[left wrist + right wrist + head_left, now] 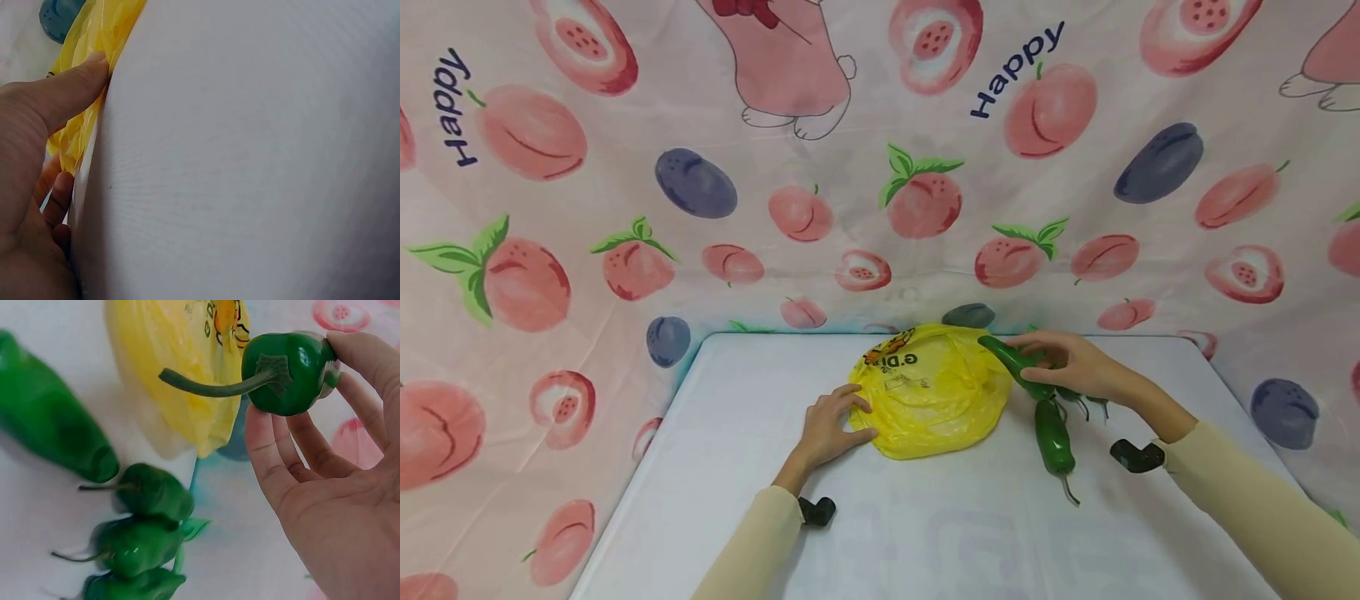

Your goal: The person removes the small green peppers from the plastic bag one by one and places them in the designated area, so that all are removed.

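Note:
A yellow plastic bag [932, 408] with printing lies crumpled on the white table. My left hand [835, 425] rests at its left edge, thumb [81, 81] and fingers spread apart and touching the plastic. With thumb and fingertips, my right hand [1075, 367] pinches a long green pepper [275, 375] off the table, its tip over the bag's right edge. In the right wrist view its stem end faces the camera. Another green pepper [1055, 437] lies below that hand. Several more green peppers [144, 544] lie side by side, partly hidden behind the right hand in the head view.
The white table [925, 533] runs back to a hanging pink cloth [850, 183] printed with fruit. Black wrist mounts [1137, 455] sit at both cuffs.

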A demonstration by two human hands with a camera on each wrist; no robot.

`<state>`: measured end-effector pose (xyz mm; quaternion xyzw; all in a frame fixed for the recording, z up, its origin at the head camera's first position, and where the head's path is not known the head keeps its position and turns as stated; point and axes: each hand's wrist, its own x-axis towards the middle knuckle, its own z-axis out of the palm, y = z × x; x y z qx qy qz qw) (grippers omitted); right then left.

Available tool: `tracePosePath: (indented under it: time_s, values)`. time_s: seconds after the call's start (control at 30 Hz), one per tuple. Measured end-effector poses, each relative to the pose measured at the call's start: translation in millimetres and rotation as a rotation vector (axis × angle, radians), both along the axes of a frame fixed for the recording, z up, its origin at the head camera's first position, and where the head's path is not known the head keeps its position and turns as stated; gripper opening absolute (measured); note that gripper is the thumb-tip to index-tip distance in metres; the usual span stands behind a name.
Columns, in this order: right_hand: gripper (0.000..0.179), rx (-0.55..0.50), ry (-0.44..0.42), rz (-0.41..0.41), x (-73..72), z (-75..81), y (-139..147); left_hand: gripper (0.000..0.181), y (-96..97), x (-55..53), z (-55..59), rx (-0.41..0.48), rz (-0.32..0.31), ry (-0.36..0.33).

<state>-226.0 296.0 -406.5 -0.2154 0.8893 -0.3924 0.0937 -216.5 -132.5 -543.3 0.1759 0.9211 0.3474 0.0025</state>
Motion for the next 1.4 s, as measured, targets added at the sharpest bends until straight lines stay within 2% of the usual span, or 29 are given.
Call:
tracePosePath:
  time_s: [0.47,0.9,1.4]
  values:
    - [0.05,0.016,0.033,-0.114,30.0,-9.7,41.3,0.032,0.1,1.6,2.5,0.014,-0.006,-0.003]
    - [0.054,0.034,-0.001,-0.201,61.8,-25.7,73.2,0.033,-0.6,0.8,0.4,0.013,-0.002,0.0]
    - [0.059,-0.008,-0.054,-0.313,83.4,-52.8,82.1,0.033,-0.1,0.8,-0.9,0.007,0.001,0.012]
